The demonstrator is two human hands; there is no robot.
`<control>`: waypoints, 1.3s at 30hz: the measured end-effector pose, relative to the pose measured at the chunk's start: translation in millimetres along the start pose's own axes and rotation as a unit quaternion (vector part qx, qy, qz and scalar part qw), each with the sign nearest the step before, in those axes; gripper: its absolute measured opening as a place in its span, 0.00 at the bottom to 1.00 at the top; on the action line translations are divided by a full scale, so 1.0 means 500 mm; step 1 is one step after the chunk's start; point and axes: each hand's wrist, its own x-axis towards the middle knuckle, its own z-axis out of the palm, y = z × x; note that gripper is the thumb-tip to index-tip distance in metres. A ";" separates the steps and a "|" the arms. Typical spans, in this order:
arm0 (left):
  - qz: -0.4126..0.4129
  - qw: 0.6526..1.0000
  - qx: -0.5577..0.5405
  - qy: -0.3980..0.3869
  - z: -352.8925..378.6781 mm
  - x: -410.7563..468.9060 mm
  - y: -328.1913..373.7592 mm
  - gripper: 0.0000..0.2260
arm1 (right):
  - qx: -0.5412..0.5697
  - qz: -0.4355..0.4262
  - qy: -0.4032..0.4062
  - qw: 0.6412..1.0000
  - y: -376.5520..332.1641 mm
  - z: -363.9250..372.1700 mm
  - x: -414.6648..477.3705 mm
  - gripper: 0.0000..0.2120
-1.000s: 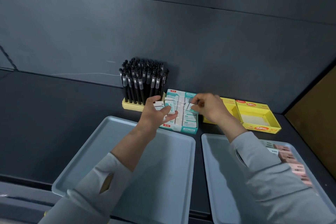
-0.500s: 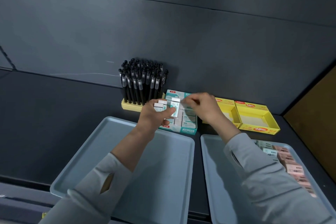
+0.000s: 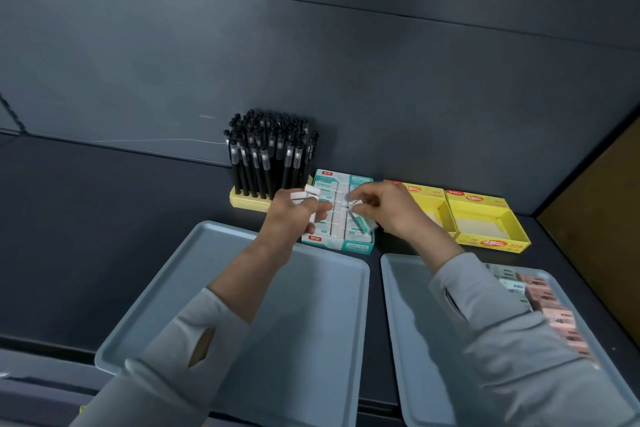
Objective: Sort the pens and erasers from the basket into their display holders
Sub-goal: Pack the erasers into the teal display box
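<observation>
A teal display box [image 3: 356, 247] filled with rows of white-and-teal erasers sits at the back of the dark shelf. My left hand [image 3: 289, 218] hovers over its left side, closed on a few white erasers [image 3: 304, 193]. My right hand [image 3: 384, 210] is over the box's right side and pinches one teal-sleeved eraser [image 3: 360, 224], tilted down toward the box. Black pens [image 3: 270, 156] stand packed upright in a pale yellow holder [image 3: 247, 201] just left of the box.
Two yellow open boxes [image 3: 485, 218] stand right of the teal box. A grey tray [image 3: 242, 288] lies in front left. A second grey tray [image 3: 408, 322] at front right holds pink and pale erasers [image 3: 547, 302] along its right side. A dark wall rises behind.
My right hand took an eraser from the left hand's stack and carried it right and down over the teal box. The left hand stayed almost in place.
</observation>
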 end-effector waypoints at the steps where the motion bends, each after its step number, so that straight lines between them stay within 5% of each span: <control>1: -0.001 1.000 -0.001 -0.003 -0.002 0.002 -0.002 0.05 | -0.025 -0.002 0.003 1.000 -0.004 0.003 -0.004 0.11; 6: -0.013 0.999 -0.035 0.001 -0.010 0.014 -0.016 0.11 | -0.164 0.021 -0.019 0.986 -0.022 -0.001 -0.024 0.17; 11: 0.038 0.998 0.034 0.022 -0.018 0.016 -0.024 0.08 | -0.149 -0.017 0.001 0.989 -0.028 -0.005 -0.022 0.07; 28: 0.044 0.997 0.044 0.039 -0.024 0.014 -0.028 0.11 | -0.159 -0.071 0.020 0.984 -0.017 0.009 -0.018 0.14; 33: 0.049 0.998 0.042 0.025 -0.021 0.014 -0.028 0.07 | -0.080 -0.065 0.049 0.994 -0.007 0.014 -0.010 0.08; 35: 0.048 0.998 0.042 0.021 -0.017 0.015 -0.027 0.07 | 0.121 -0.023 0.052 0.991 -0.032 0.011 -0.014 0.08; 37: 0.050 0.998 0.044 0.021 -0.014 0.015 -0.026 0.05 | 0.309 0.002 0.004 0.951 -0.053 0.012 -0.019 0.06; 39: 0.053 0.997 0.049 0.019 -0.009 0.013 -0.025 0.06 | 0.346 0.001 -0.032 0.938 -0.060 0.014 -0.023 0.05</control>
